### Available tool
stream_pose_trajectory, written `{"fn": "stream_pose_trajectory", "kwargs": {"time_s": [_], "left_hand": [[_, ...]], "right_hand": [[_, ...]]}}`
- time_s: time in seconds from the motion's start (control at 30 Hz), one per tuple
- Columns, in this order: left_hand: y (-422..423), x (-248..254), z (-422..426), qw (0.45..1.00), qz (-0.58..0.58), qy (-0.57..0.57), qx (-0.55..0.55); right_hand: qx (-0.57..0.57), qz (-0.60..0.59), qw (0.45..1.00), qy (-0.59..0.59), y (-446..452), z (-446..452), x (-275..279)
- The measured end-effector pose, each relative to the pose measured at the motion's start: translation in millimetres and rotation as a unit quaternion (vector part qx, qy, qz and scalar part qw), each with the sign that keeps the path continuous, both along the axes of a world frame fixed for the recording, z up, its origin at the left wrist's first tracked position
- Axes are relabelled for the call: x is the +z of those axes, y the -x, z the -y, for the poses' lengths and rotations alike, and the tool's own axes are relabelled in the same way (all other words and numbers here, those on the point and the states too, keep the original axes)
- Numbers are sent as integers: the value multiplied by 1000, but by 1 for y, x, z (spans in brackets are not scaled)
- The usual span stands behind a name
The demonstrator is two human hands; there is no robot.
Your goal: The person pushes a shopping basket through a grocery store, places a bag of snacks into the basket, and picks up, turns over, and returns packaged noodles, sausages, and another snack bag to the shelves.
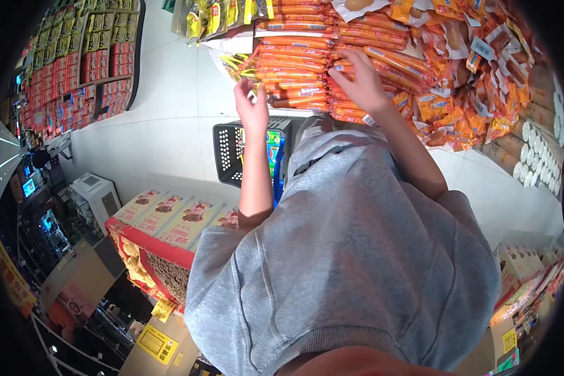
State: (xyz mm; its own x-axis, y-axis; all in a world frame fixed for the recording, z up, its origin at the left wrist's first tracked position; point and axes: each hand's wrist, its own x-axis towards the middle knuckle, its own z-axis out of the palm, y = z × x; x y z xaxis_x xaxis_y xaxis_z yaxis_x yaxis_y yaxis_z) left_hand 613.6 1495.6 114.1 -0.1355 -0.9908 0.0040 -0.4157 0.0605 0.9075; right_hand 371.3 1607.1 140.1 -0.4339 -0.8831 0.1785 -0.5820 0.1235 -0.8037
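Observation:
Rows of orange-wrapped sausages point(294, 61) lie side by side in a display in front of me. My right hand point(365, 84) is over the right-hand rows, thumb and fingers apart, with its fingertips at the wrappers; nothing shows in its grasp. At the left edge of the pile is my left hand point(252, 109), fingers bent and a little apart, with no item visible in it. Yellow-and-black packets point(235, 64) stick out just beyond its fingertips. Whether the left fingertips touch the wrappers, I cannot tell.
Below my left hand stands a dark shopping basket point(227, 153) with colourful packages inside. Loose orange-and-white snack packs point(442, 106) are heaped on the right. Boxed goods point(182, 220) on a red stand are at lower left. A packet shelf point(97, 47) is at upper left.

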Motion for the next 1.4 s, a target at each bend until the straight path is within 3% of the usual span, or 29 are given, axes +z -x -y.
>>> {"fn": "stream_pose_trajectory", "kwargs": {"time_s": [0.1,0.17,0.27,0.37,0.47,0.57,0.67,0.77,0.8,0.9,0.93,1.07,1.2,1.33,1.4], "left_hand": [[35,-9,53,984,150,88,-36],[44,-1,71,979,177,-38,-98],[51,9,78,976,143,-123,-110],[51,-4,80,987,87,-62,-121],[54,-44,89,984,51,-81,-147],[61,-16,83,981,29,-139,-129],[62,-21,70,979,-134,-123,-96],[58,-7,56,959,-241,-138,-58],[57,18,48,949,-257,-170,-58],[57,17,38,909,-375,-181,-29],[61,13,34,867,-459,-195,-16],[63,14,28,832,-508,-220,22],[64,20,18,833,-501,-225,66],[58,23,21,780,-558,-281,-32],[50,37,24,689,-618,-367,-91]], "right_hand": [[-21,112,988,-99,-8,37,-22],[-34,67,989,-127,-11,49,-35],[-68,13,988,-137,-16,57,-35],[-112,-23,987,-111,-23,61,-52],[-107,71,990,-60,-20,66,-54],[-95,35,995,17,-18,65,-60],[-47,-24,999,2,-23,58,-23],[-15,-64,987,145,-30,52,-11],[-7,-66,987,144,-34,48,-7],[33,-75,987,138,-44,35,-4],[53,-80,986,135,-46,29,-9],[148,-216,952,161,-39,24,-15],[194,-234,924,233,-41,21,9],[248,-237,894,288,-51,24,16],[255,-230,882,321,-56,26,20]]}}
